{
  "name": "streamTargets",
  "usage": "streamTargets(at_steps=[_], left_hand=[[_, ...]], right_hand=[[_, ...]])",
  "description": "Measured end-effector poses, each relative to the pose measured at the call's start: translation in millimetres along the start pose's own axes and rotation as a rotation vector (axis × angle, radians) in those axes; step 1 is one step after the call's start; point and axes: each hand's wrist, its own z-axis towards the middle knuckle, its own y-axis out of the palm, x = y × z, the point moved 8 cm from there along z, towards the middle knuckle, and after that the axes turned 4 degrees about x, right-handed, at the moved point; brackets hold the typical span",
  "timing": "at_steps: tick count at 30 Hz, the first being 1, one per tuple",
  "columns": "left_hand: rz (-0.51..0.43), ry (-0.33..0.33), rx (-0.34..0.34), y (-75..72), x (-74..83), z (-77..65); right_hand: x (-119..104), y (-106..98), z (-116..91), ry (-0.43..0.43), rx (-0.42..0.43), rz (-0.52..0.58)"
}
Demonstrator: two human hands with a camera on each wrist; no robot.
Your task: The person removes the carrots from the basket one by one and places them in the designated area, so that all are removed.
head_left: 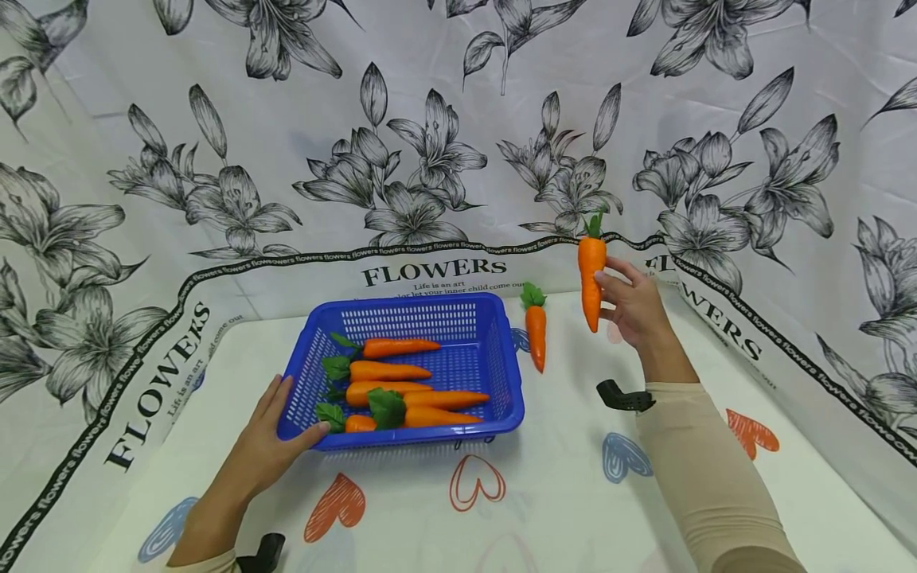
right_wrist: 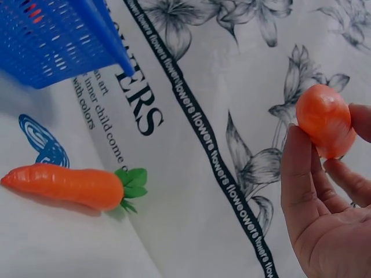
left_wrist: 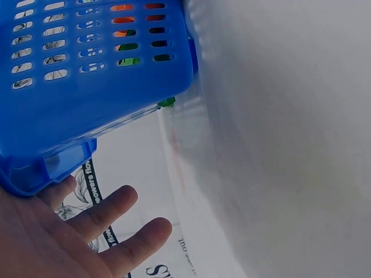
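Note:
My right hand (head_left: 634,306) pinches a toy carrot (head_left: 591,270) upright above the table, its green leaves at the top. In the right wrist view this carrot (right_wrist: 324,119) shows end-on between thumb and fingers. My left hand (head_left: 261,446) rests against the left front corner of a blue plastic basket (head_left: 512,398), thumb at the rim. The left wrist view shows its fingers (left_wrist: 104,214) straight and spread beside the basket wall. Several carrots (head_left: 390,372) lie in the basket, mostly with leaves to the left. Another carrot (head_left: 535,338) lies on the table right of the basket.
The white table cover (head_left: 559,493) has red and blue heart prints. Behind and at both sides rises a white cloth (head_left: 530,159) with black flower drawings and a dark lettered band. Black straps (head_left: 625,396) sit at both wrists.

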Motion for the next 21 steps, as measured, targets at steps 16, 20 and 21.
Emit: streamTargets(at_steps=[16,20,21], left_hand=[[0.006,-0.002,0.008,-0.8,-0.7,3.1],[-0.002,-0.009,0.004,-0.8,-1.0,0.8],[-0.003,-0.009,0.005,-0.8,-1.0,0.3]], right_hand=[[31,-15,16,0.081,0.056,-0.153],[40,-16,17,0.100,0.061,-0.172],[41,-16,17,0.100,0.059,-0.169]])
